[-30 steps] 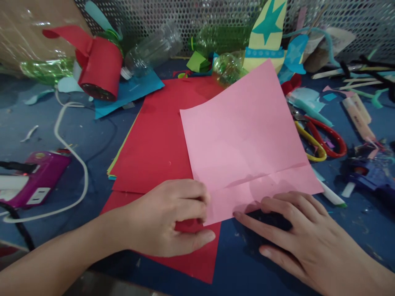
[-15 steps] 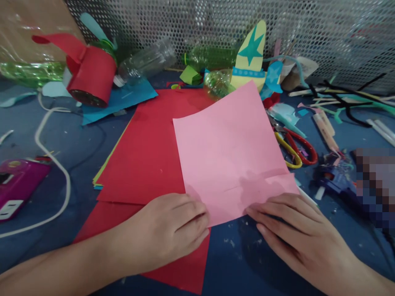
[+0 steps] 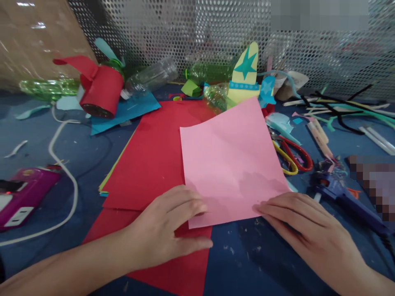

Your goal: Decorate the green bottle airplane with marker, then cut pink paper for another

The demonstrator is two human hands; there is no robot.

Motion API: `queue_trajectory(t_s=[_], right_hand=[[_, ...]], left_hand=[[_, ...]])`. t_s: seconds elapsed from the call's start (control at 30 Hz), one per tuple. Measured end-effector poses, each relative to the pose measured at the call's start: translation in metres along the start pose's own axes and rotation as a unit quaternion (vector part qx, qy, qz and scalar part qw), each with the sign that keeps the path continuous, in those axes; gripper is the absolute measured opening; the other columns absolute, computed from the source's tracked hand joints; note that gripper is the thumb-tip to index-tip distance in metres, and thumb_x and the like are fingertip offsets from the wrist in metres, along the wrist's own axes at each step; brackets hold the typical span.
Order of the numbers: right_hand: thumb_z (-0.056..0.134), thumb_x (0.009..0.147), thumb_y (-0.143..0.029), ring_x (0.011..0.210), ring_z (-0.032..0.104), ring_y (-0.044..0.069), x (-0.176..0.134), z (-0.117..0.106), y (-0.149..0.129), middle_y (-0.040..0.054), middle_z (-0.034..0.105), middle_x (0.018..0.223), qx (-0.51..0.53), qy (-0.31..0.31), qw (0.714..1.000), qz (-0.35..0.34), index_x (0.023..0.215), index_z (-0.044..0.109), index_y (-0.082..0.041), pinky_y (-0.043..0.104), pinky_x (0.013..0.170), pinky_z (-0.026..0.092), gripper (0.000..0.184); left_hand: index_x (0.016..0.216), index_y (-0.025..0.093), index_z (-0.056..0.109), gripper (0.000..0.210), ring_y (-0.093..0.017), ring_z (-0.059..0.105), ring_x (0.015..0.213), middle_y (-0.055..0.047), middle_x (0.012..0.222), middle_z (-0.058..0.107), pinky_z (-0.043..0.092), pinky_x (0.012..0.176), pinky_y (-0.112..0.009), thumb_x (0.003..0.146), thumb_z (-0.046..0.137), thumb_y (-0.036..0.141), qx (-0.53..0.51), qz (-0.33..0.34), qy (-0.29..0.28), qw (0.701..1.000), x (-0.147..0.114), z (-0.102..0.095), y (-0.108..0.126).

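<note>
A sheet of pink paper [image 3: 228, 160] lies at a slant over a stack of red paper [image 3: 154, 152], its far edge lifted a little. My left hand [image 3: 168, 226] is at its near left corner, fingertips on the sheet and thumb spread away, over a lower red sheet [image 3: 173, 267]. At the near right corner, my right hand [image 3: 308, 230] has its fingers pressed together on the paper's edge; its thumb is hidden. Scissors [image 3: 294, 158] with red and yellow handles lie just past the right edge of the pink sheet.
A blue glue gun [image 3: 348, 201] lies at the right. On the left are a purple power strip [image 3: 31, 193] and a white cord [image 3: 72, 181]. Behind stand a red paper-covered bottle [image 3: 103, 92], a green bottle [image 3: 211, 73] and a yellow star-decorated paper piece [image 3: 243, 78], before a perforated metal panel [image 3: 173, 28].
My left thumb has opened away from the fingers and the pink paper's near left corner now shows. The raised fold at its right corner has flattened. The camera view has shifted slightly.
</note>
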State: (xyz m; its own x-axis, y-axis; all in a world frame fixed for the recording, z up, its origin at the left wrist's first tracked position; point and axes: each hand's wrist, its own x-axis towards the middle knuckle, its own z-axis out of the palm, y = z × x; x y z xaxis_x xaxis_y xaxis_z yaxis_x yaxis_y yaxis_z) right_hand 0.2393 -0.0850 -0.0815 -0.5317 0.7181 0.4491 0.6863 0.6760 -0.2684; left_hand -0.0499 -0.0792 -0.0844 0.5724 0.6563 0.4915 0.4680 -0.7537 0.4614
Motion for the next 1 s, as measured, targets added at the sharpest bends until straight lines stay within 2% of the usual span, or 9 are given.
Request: queue_trajectory(t_s=[0.1,0.17,0.3,0.43,0.63,0.8,0.9,1.0], right_hand=[[0.048,0.097,-0.02,0.077,0.072,0.016,0.002,-0.001,-0.002,0.0015,0.075,0.087,-0.004,0.013,1.0,-0.005,0.099,0.068,-0.023,0.031,0.072,0.058,0.021],[0.046,0.098,-0.023,0.075,0.072,0.016,0.003,-0.001,-0.003,0.0014,0.076,0.085,-0.012,0.022,1.0,-0.013,0.097,0.067,-0.022,0.03,0.072,0.059,0.022],[0.043,0.1,-0.028,0.069,0.072,0.015,0.005,0.0,-0.002,0.0002,0.075,0.078,-0.021,0.031,0.999,-0.024,0.091,0.067,-0.023,0.029,0.071,0.06,0.026],[0.044,0.099,-0.027,0.068,0.072,0.015,0.005,0.002,-0.004,-0.0004,0.075,0.077,-0.005,0.04,0.999,-0.03,0.09,0.067,-0.024,0.028,0.068,0.06,0.024],[0.047,0.097,-0.019,0.073,0.071,0.015,0.007,0.005,-0.01,0.0017,0.074,0.08,0.028,0.02,0.997,-0.068,0.091,0.068,-0.022,0.028,0.071,0.058,0.022],[0.056,0.092,-0.018,0.074,0.069,0.017,0.005,0.007,-0.013,0.003,0.073,0.081,0.037,0.024,0.998,-0.053,0.091,0.066,-0.02,0.031,0.072,0.056,0.011],[0.052,0.095,-0.021,0.083,0.069,0.018,-0.003,0.009,-0.017,0.003,0.074,0.088,0.069,-0.003,0.996,-0.06,0.101,0.067,-0.022,0.032,0.078,0.056,0.015],[0.04,0.099,-0.013,0.09,0.068,0.018,-0.012,0.01,-0.016,0.0022,0.075,0.091,0.092,-0.031,0.992,-0.086,0.104,0.068,-0.023,0.037,0.09,0.052,0.03]], left_hand=[[0.101,0.016,0.066,0.013,-0.014,0.064,0.086,-0.004,0.09,0.07,0.053,0.08,-0.025,0.097,0.056,0.021,-0.077,-0.04,-0.01,0.996,0.003,-0.001,-0.001],[0.095,0.017,0.069,0.012,-0.011,0.064,0.08,-0.003,0.085,0.07,0.052,0.074,-0.021,0.094,0.057,0.014,-0.133,-0.079,-0.013,0.988,0.006,-0.003,-0.001],[0.087,0.016,0.071,0.006,-0.011,0.065,0.076,-0.002,0.08,0.071,0.052,0.07,-0.019,0.085,0.067,0.012,-0.188,-0.138,-0.001,0.972,0.011,-0.006,0.002],[0.088,0.015,0.072,0.01,-0.012,0.065,0.075,-0.004,0.08,0.071,0.053,0.068,-0.021,0.086,0.063,0.01,-0.212,-0.143,0.008,0.967,0.011,-0.005,0.007],[0.089,0.013,0.07,0.013,-0.013,0.066,0.073,-0.005,0.08,0.072,0.052,0.068,-0.022,0.09,0.057,0.01,-0.191,-0.1,-0.039,0.976,0.008,0.003,0.011],[0.088,0.014,0.065,0.011,-0.013,0.064,0.074,-0.003,0.079,0.069,0.053,0.071,-0.023,0.094,0.056,0.012,-0.121,-0.049,-0.032,0.991,0.007,0.006,0.015],[0.09,0.013,0.064,0.016,-0.012,0.065,0.075,-0.002,0.079,0.07,0.054,0.078,-0.024,0.098,0.05,0.011,-0.047,0.038,-0.039,0.997,0.004,0.008,0.021],[0.092,0.012,0.066,0.018,-0.014,0.067,0.081,-0.002,0.083,0.073,0.055,0.081,-0.024,0.098,0.049,0.009,0.039,0.145,-0.051,0.987,0.004,0.01,0.027]])
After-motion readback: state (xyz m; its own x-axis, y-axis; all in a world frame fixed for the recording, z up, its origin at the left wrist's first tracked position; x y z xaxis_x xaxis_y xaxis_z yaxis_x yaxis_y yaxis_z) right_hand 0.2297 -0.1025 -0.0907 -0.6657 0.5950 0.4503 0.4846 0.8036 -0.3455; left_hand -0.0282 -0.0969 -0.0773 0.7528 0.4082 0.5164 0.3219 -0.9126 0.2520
